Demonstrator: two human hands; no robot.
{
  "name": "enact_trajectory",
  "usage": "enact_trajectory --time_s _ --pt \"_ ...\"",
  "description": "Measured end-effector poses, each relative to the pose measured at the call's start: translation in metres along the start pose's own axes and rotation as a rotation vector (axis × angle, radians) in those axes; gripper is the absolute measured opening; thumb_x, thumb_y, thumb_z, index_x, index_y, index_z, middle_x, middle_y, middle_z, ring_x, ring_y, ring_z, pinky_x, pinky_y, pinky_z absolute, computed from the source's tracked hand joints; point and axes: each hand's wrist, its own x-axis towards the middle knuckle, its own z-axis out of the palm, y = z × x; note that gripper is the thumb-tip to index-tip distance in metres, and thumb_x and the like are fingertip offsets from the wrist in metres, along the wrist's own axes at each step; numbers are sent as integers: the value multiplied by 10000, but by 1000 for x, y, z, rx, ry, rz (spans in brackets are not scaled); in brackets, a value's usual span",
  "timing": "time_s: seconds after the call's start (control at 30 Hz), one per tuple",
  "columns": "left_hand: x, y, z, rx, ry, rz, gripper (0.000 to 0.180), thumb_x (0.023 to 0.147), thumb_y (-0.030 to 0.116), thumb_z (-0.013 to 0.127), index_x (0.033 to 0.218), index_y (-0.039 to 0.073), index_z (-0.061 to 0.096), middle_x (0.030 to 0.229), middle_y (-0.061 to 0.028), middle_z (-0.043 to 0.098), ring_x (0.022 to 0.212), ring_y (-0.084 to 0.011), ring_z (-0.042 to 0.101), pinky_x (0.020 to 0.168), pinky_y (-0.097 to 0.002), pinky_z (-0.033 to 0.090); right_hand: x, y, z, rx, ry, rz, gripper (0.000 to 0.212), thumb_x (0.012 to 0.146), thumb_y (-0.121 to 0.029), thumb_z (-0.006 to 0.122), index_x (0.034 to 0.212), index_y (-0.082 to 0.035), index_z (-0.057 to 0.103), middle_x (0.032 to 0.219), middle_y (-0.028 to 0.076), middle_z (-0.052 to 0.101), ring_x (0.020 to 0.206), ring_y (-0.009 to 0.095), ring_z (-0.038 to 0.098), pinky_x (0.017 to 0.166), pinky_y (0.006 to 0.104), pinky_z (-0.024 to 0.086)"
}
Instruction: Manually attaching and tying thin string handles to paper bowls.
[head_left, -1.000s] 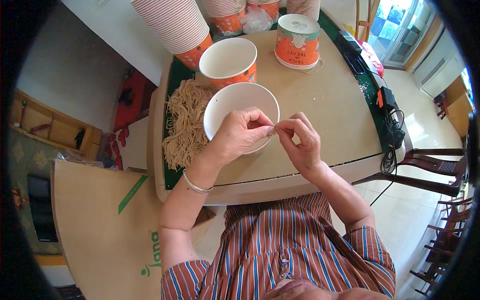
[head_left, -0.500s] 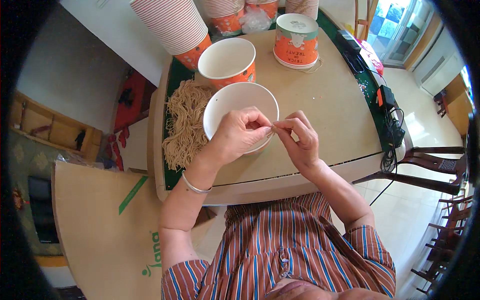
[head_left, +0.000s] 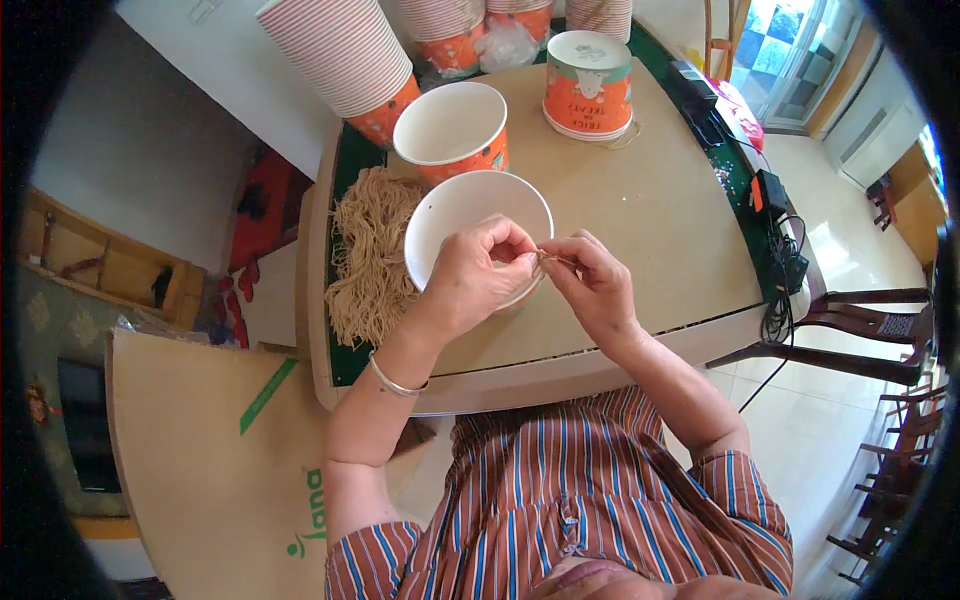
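An open paper bucket point(head_left: 437, 222), white inside, stands near the table's front edge. Over its right rim, my left hand point(head_left: 478, 272) and my right hand point(head_left: 592, 287) meet with fingertips pinched together. Between them runs a short piece of thin tan cord point(head_left: 553, 257), gripped by both. Whether the cord passes through the bucket's wall is hidden behind my fingers. Left of the bucket lies a loose heap of beige cords point(head_left: 365, 265). Just behind it is another open bucket point(head_left: 488, 160) with an orange printed outside.
A tall nested stack of buckets point(head_left: 340, 60) leans at the back left. Upside down at the back right sits an orange and green bucket point(head_left: 588, 95), cord by its rim. Black cables and adapters point(head_left: 780, 240) line the table's right edge. A large cardboard box point(head_left: 200, 440) stands left.
My right fingers have shifted slightly and more of the cord shows between the hands. Both hands remain at the bucket's rim. The whole view has moved a little.
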Motion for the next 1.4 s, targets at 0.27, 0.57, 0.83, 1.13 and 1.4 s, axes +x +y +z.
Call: enact_trajectory --time_s 0.27,0.57,0.83,1.13,1.4 --pt "1 -3 -1 -67 12 25 47 894 -4 644 927 24 624 875 18 630 826 -48 599 781 -222 517 3 -8 -1 74 -53 162 126 869 -83 736 957 -24 668 778 8 550 678 72 488 608 233 419" --pt "1 3 -5 -241 -52 -30 36 888 12 628 921 26 625 858 6 636 809 -66 622 768 -226 521 2 -3 -1 142 -80 251 100 892 -100 725 927 -37 656 718 -46 573 640 22 457 562 212 392" --pt "3 2 -5 -326 -76 -75 21 905 18 613 917 28 626 858 -12 642 819 -85 623 773 -238 521 3 -9 3 293 -78 289 110 913 -110 710 931 -23 644 720 -63 575 652 1 450 548 187 363" --pt "2 1 -5 -385 -77 -67 16 921 41 612 918 29 622 892 -26 647 823 -91 617 776 -244 525 5 -7 0 300 -104 317 106 925 -117 700 936 -23 653 715 -94 535 657 -10 424 547 178 327" --pt "2 0 -6 -494 0 -105 86 958 67 560 1016 15 595 917 -51 640 828 -127 623 781 -269 539 8 -17 -1 324 -119 380 101 928 -112 691 934 -20 650 742 -87 554 672 -10 445 565 179 351"
